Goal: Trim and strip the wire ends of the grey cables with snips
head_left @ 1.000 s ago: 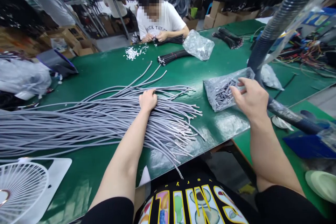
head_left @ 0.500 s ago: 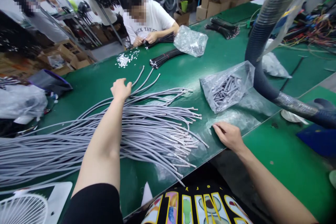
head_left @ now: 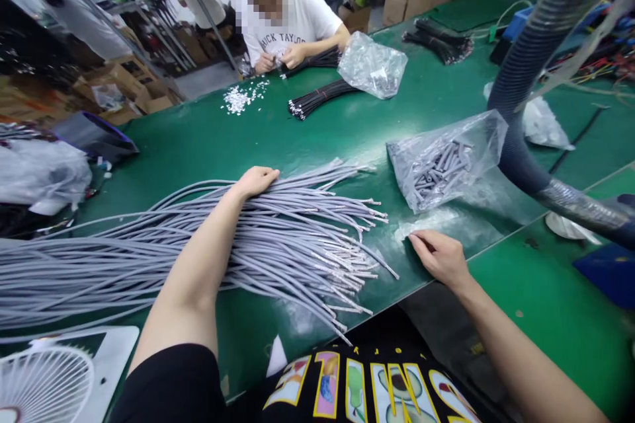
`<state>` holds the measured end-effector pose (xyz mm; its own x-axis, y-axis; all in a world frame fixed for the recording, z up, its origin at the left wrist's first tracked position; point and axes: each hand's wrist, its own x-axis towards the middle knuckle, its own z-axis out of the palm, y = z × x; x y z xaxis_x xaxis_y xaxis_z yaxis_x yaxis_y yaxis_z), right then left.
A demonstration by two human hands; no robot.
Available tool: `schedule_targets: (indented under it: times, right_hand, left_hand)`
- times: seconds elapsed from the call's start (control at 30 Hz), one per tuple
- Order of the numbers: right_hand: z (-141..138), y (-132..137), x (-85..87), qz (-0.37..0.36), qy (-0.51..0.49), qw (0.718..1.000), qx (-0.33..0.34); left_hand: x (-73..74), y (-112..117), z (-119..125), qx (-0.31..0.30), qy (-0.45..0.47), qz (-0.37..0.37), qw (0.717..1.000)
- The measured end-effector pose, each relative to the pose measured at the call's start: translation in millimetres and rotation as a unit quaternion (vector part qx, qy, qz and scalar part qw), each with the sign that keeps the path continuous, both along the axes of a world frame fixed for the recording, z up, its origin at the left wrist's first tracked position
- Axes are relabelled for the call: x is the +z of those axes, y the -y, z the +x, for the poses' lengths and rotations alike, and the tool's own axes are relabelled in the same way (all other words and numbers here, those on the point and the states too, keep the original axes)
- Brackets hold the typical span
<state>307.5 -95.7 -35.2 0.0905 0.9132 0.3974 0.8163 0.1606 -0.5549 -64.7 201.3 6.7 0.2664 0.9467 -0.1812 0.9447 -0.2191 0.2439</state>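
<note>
A wide bunch of grey cables [head_left: 198,258] lies across the green table, the whitish stripped-looking ends pointing right. My left hand [head_left: 258,180] is at the far edge of the bunch, its fingers curled down over the outermost cables. The fingertips are hidden. My right hand [head_left: 439,256] rests at the table's near edge, right of the cable ends, with the fingers curled closed; whatever it holds, if anything, is hidden. Just beyond it lies a clear plastic bag [head_left: 399,162] holding short grey tube pieces [head_left: 441,172].
A co-worker [head_left: 297,20] sits across the table [head_left: 188,145], handling black cables. Nearby are a black cable bundle [head_left: 322,98], small white pieces [head_left: 241,99] and another plastic bag [head_left: 372,66]. A thick ribbed hose [head_left: 516,92] hangs at right; a white fan [head_left: 44,377] stands near left.
My left hand has come down and nearer, bringing the few stray cables at the far side in against the bunch. My right hand stays closed in about the same place.
</note>
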Motion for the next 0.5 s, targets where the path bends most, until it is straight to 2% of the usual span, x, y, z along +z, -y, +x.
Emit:
schedule_targets:
  times: [0.13,0.27,0.33,0.37,0.43,0.5]
  right_hand:
    - [-6.9,-13.8,14.6,0.004,-0.017,1.000,0.026]
    - [-39.0,-69.9,47.8,0.001,0.025,0.993,0.119]
    - [-61.7,-105.7,63.0,-0.040,0.121,0.976,0.175]
    - [-72.8,-122.2,68.8,-0.073,0.189,0.963,0.179]
    - [-91.4,-148.5,76.4,-0.134,0.305,0.931,0.153]
    - [-103.2,-164.3,79.7,-0.164,0.354,0.912,0.130]
  left_hand:
    - [4.0,31.3,7.1,-0.023,-0.011,0.013,1.000]
    - [6.6,49.2,21.6,-0.035,-0.002,0.022,0.999]
    - [7.7,56.3,29.0,-0.031,0.004,0.021,0.999]
    - [8.0,59.5,32.5,-0.025,0.007,0.020,0.999]
    - [7.9,65.2,40.0,-0.005,0.008,0.018,1.000]
    - [6.3,70.0,49.5,0.025,0.005,0.021,0.999]
